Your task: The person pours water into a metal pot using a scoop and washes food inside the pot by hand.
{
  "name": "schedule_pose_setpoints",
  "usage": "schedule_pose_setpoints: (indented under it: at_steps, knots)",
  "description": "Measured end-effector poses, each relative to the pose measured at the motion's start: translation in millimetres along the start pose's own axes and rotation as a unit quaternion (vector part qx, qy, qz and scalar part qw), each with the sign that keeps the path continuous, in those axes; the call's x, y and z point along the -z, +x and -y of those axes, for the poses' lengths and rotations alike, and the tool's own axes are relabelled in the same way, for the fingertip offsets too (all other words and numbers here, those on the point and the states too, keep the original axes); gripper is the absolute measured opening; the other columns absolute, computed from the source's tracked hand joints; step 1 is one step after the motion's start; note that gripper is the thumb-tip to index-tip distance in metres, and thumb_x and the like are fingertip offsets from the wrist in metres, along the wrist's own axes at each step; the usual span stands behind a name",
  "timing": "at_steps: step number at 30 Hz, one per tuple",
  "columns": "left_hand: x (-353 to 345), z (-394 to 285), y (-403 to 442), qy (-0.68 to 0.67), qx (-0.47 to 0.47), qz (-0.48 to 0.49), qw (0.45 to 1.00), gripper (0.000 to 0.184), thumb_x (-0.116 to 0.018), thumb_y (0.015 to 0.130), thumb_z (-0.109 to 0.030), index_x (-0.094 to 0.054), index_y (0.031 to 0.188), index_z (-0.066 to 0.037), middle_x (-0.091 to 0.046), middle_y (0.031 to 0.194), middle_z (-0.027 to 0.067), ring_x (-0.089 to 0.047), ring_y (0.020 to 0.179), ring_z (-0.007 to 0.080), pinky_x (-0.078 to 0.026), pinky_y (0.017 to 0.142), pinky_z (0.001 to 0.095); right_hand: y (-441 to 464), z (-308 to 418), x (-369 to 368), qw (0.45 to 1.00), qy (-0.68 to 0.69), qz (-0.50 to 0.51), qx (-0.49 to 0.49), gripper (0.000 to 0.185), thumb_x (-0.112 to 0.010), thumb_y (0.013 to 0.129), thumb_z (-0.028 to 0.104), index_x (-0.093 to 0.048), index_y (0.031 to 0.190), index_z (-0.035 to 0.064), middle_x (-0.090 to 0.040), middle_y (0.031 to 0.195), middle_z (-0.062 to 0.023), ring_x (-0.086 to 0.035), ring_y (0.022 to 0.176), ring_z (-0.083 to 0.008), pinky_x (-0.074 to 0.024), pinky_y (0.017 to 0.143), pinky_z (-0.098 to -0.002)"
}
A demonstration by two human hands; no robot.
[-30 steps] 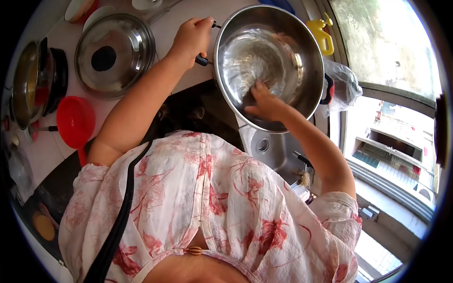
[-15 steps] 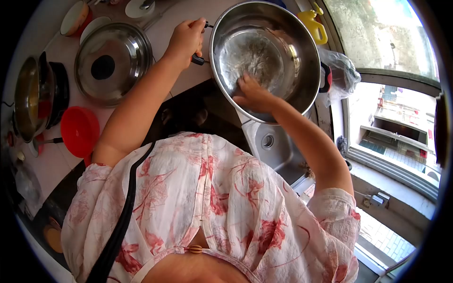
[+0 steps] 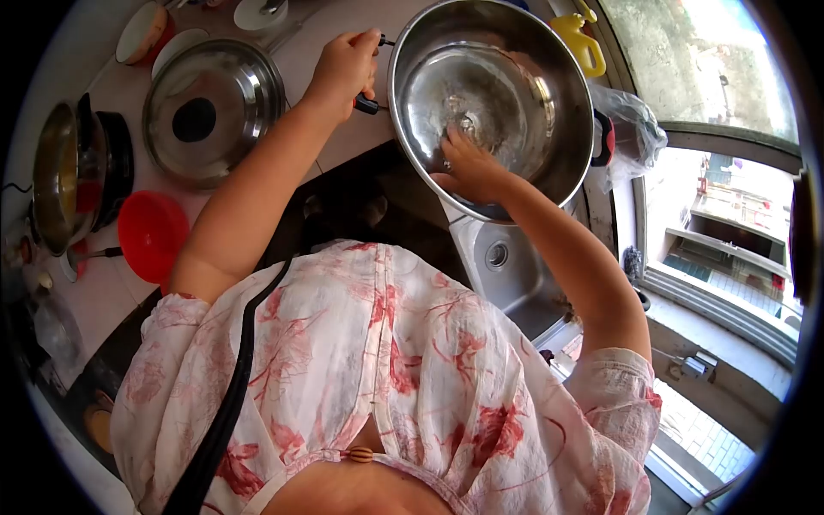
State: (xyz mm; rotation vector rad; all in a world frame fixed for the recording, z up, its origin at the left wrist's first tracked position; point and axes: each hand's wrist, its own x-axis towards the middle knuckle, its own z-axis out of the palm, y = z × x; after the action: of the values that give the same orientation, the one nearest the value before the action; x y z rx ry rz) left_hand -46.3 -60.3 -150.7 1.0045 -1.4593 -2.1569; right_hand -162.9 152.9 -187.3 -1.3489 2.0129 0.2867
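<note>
A large steel pot (image 3: 549,129) with a little clear water inside is held tilted at the top centre. My left hand (image 3: 346,75) is wrapped round its black side handle, fingers closed. Inside the pot, my right hand (image 3: 472,167) reaches down over the near rim, its fingers spread at the water. A second handle, black and red, sticks out on the pot's right side. Below the pot lies a steel sink (image 3: 515,275) with a round drain.
A steel lid (image 3: 232,94) with a black knob lies at the upper left, near bowls (image 3: 142,33). A red plastic ladle (image 3: 153,236) and steel pans (image 3: 60,180) are at the left. On the right are a yellow bottle (image 3: 577,39), a plastic bag (image 3: 631,129) and a window.
My right hand's fingers have shifted within the pot, and the water's ripples look different. The view has moved slightly; my left hand keeps its hold on the handle.
</note>
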Motion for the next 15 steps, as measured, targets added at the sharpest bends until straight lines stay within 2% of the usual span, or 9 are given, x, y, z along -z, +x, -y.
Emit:
schedule_pose_setpoints:
  at_steps: [2, 3, 4, 6, 8, 10, 12, 14, 15]
  knots:
    - [-0.6, -2.6, 0.2, 0.005, -0.002, -0.018, 1.0, 0.027, -0.047, 0.086, -0.027, -0.047, 0.079, -0.001, -0.041, 0.052, 0.0015, -0.036, 0.039, 0.0101, -0.038, 0.041, 0.0268, -4.7, -5.0, -0.5, 1.0, -0.008, -0.027, 0.013, 0.08, -0.045, 0.079, 0.055, -0.021, 0.134, 0.0011, -0.01, 0.143, -0.0155, -0.011, 0.132, -0.0299, -0.015, 0.105, -0.0432]
    - [0.8, -3.6, 0.2, 0.025, 0.004, -0.005, 1.0, 0.027, -0.047, 0.086, -0.027, -0.047, 0.079, 0.0, -0.041, 0.052, 0.0013, -0.036, 0.038, 0.0099, -0.038, 0.041, 0.0269, 8.2, -8.4, -4.8, 0.995, -0.055, -0.078, -0.01, 0.079, -0.043, 0.08, 0.055, -0.021, 0.134, 0.0028, -0.01, 0.143, -0.0137, -0.012, 0.132, -0.0276, -0.014, 0.105, -0.043]
    - [1.0, -3.9, -0.3, 0.045, 0.011, 0.009, 0.999, 0.028, -0.047, 0.086, -0.027, -0.047, 0.079, 0.0, -0.04, 0.051, 0.001, -0.036, 0.038, 0.0098, -0.037, 0.041, 0.0269, 15.6, -11.1, -3.2, 0.996, -0.052, -0.078, -0.01, 0.079, -0.043, 0.08, 0.055, -0.021, 0.134, 0.0028, -0.01, 0.143, -0.0137, -0.012, 0.132, -0.0276, -0.014, 0.105, -0.043]
    - [3.5, -4.6, 4.0, 0.037, 0.006, 0.015, 0.999, 0.027, -0.047, 0.086, -0.027, -0.046, 0.08, 0.0, -0.041, 0.052, 0.001, -0.036, 0.038, 0.0095, -0.037, 0.041, 0.0269, 30.5, -15.4, 5.9, 0.982, -0.076, -0.175, -0.008, 0.079, -0.042, 0.08, 0.055, -0.021, 0.134, 0.0027, -0.011, 0.143, -0.0139, -0.012, 0.132, -0.0281, -0.0145, 0.104, -0.0431]
    - [0.5, -0.1, 0.9, 0.024, 0.009, 0.029, 0.999, 0.028, -0.047, 0.086, -0.027, -0.046, 0.081, 0.0, -0.041, 0.052, 0.001, -0.036, 0.039, 0.0093, -0.038, 0.041, 0.0269, 28.3, -13.8, 2.4, 0.985, -0.061, -0.161, -0.024, 0.08, -0.042, 0.08, 0.056, -0.021, 0.134, 0.0025, -0.011, 0.143, -0.0159, -0.012, 0.132, -0.0291, -0.0152, 0.104, -0.0441]
    - [0.4, -0.7, -1.2, 0.009, 0.005, 0.004, 1.0, 0.029, -0.047, 0.087, -0.032, -0.045, 0.08, -0.003, -0.036, 0.049, -0.0027, -0.029, 0.036, 0.0065, -0.032, 0.038, 0.0237, 26.3, -4.0, 3.7, 0.99, -0.044, -0.131, -0.032, 0.08, -0.043, 0.079, 0.056, -0.021, 0.135, 0.0033, -0.011, 0.142, -0.0172, -0.012, 0.132, -0.0294, -0.0164, 0.104, -0.0449]
    - [0.9, 0.4, -0.4, 0.011, 0.003, 0.001, 1.0, 0.029, -0.047, 0.087, -0.032, -0.045, 0.08, -0.003, -0.037, 0.049, -0.0027, -0.029, 0.036, 0.0064, -0.032, 0.038, 0.0237, 15.6, -3.7, -0.3, 0.994, -0.02, -0.11, -0.011, 0.081, -0.044, 0.078, 0.056, -0.02, 0.135, 0.0033, -0.01, 0.143, -0.0171, -0.013, 0.132, -0.0289, -0.0176, 0.103, -0.0448]
    - [-0.7, 0.6, 0.1, 0.008, 0.005, 0.002, 1.0, 0.029, -0.047, 0.087, -0.032, -0.045, 0.081, -0.003, -0.037, 0.049, -0.0026, -0.029, 0.036, 0.0064, -0.032, 0.038, 0.0236, -1.1, -1.4, 4.7, 0.999, -0.023, -0.029, 0.026, 0.081, -0.045, 0.079, 0.056, -0.02, 0.135, 0.0019, -0.01, 0.143, -0.0165, -0.013, 0.132, -0.0294, -0.0182, 0.103, -0.0444]
    - [-0.7, -0.7, -0.6, 0.011, 0.006, 0.004, 1.0, 0.029, -0.047, 0.087, -0.032, -0.045, 0.081, -0.003, -0.037, 0.05, -0.0026, -0.029, 0.036, 0.0064, -0.032, 0.038, 0.0235, 5.5, -12.9, 1.7, 0.997, -0.04, -0.053, 0.041, 0.081, -0.043, 0.079, 0.056, -0.022, 0.134, 0.0008, -0.011, 0.143, -0.016, -0.013, 0.132, -0.0291, -0.0186, 0.103, -0.044]
